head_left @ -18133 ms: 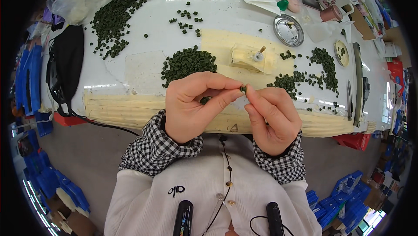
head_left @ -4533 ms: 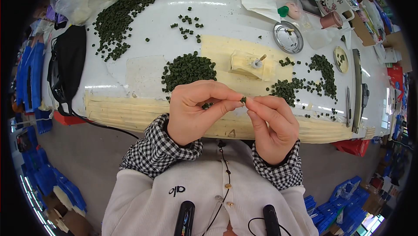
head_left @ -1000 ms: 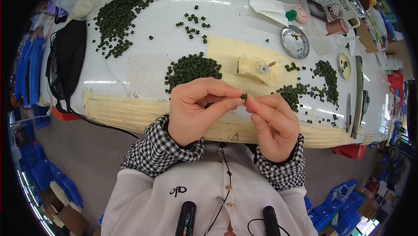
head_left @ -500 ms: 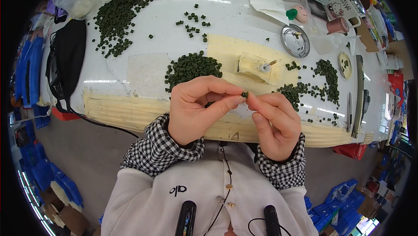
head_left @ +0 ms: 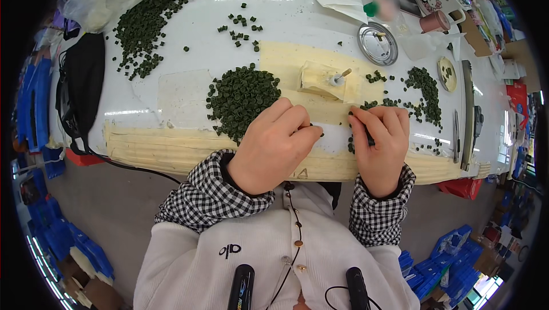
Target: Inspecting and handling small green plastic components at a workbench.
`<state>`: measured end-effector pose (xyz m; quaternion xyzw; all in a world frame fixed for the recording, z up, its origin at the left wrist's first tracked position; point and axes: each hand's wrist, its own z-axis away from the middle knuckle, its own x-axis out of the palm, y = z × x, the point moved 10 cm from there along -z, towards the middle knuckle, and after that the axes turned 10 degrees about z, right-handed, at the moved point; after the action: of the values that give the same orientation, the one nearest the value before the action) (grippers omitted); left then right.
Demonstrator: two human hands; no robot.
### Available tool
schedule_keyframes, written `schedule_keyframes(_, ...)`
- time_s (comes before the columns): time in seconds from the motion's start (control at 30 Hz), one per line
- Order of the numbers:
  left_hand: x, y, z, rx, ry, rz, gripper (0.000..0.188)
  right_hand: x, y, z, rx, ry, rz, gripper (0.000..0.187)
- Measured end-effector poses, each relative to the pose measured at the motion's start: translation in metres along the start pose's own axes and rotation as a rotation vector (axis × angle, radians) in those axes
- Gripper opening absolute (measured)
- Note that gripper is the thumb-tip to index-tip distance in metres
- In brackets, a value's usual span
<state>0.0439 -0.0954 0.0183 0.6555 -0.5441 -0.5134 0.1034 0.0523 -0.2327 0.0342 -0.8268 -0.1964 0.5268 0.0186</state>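
My left hand (head_left: 277, 147) is closed, its fingertips pinching a small dark green spool-shaped piece (head_left: 321, 134); a second dark speck shows by the index finger. To its right, over the table, my right hand (head_left: 382, 147) is closed too, with a small dark bit at the thumb and index tips, too small to make out well. A heap of the same green pieces (head_left: 243, 96) lies just beyond my left hand. Between and beyond both hands sits a tape-covered block (head_left: 315, 81) with a short wooden-tipped stick (head_left: 345, 73) standing in it. Loose pieces (head_left: 391, 102) lie beyond my right hand, which partly hides some.
A larger green pile (head_left: 154, 18) spreads at the far left beside a plastic bag (head_left: 94, 1) and a black cloth item (head_left: 86, 81). At the right are a round metal lid (head_left: 377, 44), a shallow dish (head_left: 447, 74), tweezers (head_left: 456, 136) and a pink spool (head_left: 434, 21).
My hands have come apart from a joint pinch on one green piece. The left has turned back-up and lowered; the right has moved right, toward the loose pieces. The whole view has shifted slightly.
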Motion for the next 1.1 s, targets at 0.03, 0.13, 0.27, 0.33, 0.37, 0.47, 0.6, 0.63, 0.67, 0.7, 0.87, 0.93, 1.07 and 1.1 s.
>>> schedule_keyframes(0.03, -0.003, 0.0, 0.0, -0.004, 0.009, 0.008, 0.019, 0.0, -0.003, 0.0, -0.012, 0.001, 0.025, 0.014)
schedule_keyframes(0.13, -0.028, -0.005, -0.001, -0.062, 0.143, -0.016, 0.018, 0.001, -0.01, 0.001, -0.043, 0.001, 0.094, 0.014)
schedule_keyframes(0.27, -0.045, -0.008, 0.001, -0.131, 0.113, -0.114, 0.018, 0.001, -0.011, 0.002, -0.041, 0.022, 0.131, 0.013)
schedule_keyframes(0.33, -0.038, -0.006, 0.003, -0.135, 0.039, -0.104, 0.018, 0.001, -0.008, 0.003, -0.026, 0.025, 0.099, 0.013)
schedule_keyframes(0.37, -0.033, -0.006, 0.005, -0.131, 0.004, -0.1, 0.018, 0.001, -0.006, 0.003, -0.021, 0.027, 0.083, 0.013)
schedule_keyframes(0.47, -0.023, -0.006, 0.008, -0.117, -0.036, -0.116, 0.017, -0.003, -0.006, 0.001, -0.03, 0.051, 0.018, 0.016)
schedule_keyframes(0.6, -0.026, -0.004, 0.007, -0.111, 0.009, -0.083, 0.016, -0.011, 0.004, 0.01, 0.12, 0.098, -0.256, 0.017)
schedule_keyframes(0.63, -0.028, -0.003, 0.006, -0.11, 0.03, -0.068, 0.016, -0.012, 0.004, 0.012, 0.145, 0.097, -0.311, 0.016)
schedule_keyframes(0.67, -0.03, -0.006, 0.007, -0.162, 0.041, 0.027, 0.016, -0.013, 0.005, 0.013, 0.169, 0.096, -0.37, 0.015)
schedule_keyframes(0.7, -0.033, -0.008, 0.009, -0.213, 0.053, 0.121, 0.016, -0.012, 0.003, 0.014, 0.181, 0.083, -0.418, 0.014)
schedule_keyframes(0.87, -0.033, -0.018, 0.009, -0.289, 0.13, 0.629, 0.018, 0.001, -0.002, 0.019, 0.281, -0.01, -0.663, 0.012)
schedule_keyframes(0.93, -0.026, -0.027, 0.013, -0.32, 0.197, 0.852, 0.02, 0.009, -0.004, 0.019, 0.324, -0.075, -0.835, 0.012)
schedule_keyframes(1.07, -0.012, -0.041, 0.019, -0.528, 0.245, 1.102, 0.017, 0.024, -0.013, 0.018, 0.489, -0.151, -1.157, 0.016)
schedule_keyframes(1.1, -0.009, -0.042, 0.02, -0.558, 0.261, 1.158, 0.018, 0.027, -0.014, 0.018, 0.521, -0.171, -1.203, 0.017)
